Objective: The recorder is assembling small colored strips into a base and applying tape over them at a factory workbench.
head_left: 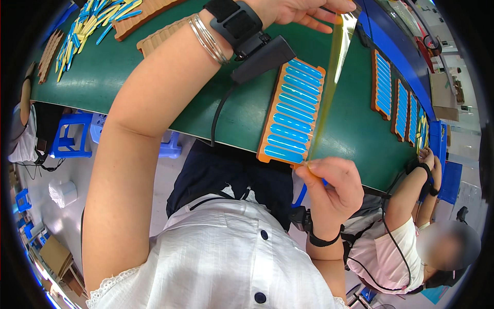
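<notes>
A long, yellowish see-through strip of film (339,56) is stretched between my two hands, running along the right side of an orange slotted tray (271,116). Blue oblong pieces (295,107) with a glossy surface fill the tray's row of slots. At the far end, my left hand (303,11) pinches the strip with thumb and forefinger, its other fingers stretched out; the top edge of the picture cuts off part of it. My right hand (334,185) has the near end pinched between thumb and forefinger, by the tray's near right corner.
More blue-filled trays (382,85) line the right side of the green table (216,92). Loose blue and yellow sticks (98,26) lie at the far left near wooden-coloured trays (159,38). A co-worker (391,247) sits at the right. Blue stools (72,135) stand beyond the table's left.
</notes>
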{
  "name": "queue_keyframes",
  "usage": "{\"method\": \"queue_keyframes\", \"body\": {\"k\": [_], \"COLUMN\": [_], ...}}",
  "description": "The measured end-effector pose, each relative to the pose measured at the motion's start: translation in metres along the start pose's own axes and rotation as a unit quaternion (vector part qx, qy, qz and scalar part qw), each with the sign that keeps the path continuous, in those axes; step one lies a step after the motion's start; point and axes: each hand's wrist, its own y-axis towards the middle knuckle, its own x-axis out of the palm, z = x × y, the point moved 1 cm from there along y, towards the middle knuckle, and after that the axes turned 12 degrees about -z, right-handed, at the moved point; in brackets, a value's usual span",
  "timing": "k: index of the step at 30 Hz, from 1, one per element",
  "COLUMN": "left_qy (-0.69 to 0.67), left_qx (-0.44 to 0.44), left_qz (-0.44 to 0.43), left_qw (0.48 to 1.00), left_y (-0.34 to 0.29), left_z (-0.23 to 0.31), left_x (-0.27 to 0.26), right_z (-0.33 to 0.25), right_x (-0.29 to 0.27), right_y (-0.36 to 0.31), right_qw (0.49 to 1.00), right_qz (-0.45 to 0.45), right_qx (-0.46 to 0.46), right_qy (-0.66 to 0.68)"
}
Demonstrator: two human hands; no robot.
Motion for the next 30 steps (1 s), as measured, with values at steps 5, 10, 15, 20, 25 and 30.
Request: {"method": "queue_keyframes", "body": {"k": [5, 10, 15, 20, 25, 30], "left_qy": [0.001, -0.001, 0.001, -0.001, 0.017, 0.025], "left_qx": [0.001, -0.001, -0.011, -0.036, -0.035, -0.027], "left_qz": [-0.017, -0.018, -0.023, -0.028, -0.007, -0.020], "left_qw": [1.000, 1.000, 1.000, 0.999, 0.999, 0.999], "left_y": [0.001, 0.000, 0.005, 0.011, 0.012, 0.007], "left_z": [-0.002, -0.005, -0.007, -0.014, -0.020, -0.015], "left_x": [-0.001, -0.004, 0.002, -0.002, -0.002, 0.008], "right_z": [0.002, 0.005, 0.003, 0.002, 0.003, -0.001], "right_x": [0.000, 0.006, -0.001, 0.008, 0.016, 0.015], "right_y": [-0.004, -0.005, -0.001, -0.002, -0.003, -0.005], "right_qw": [0.999, 1.000, 0.985, 0.964, 0.961, 0.970], "right_qz": [-0.020, -0.014, -0.003, -0.007, -0.014, -0.034], "right_qx": [-0.028, -0.013, -0.091, -0.108, -0.085, -0.035], "right_qy": [-0.015, -0.018, -0.143, -0.243, -0.263, -0.238]}}
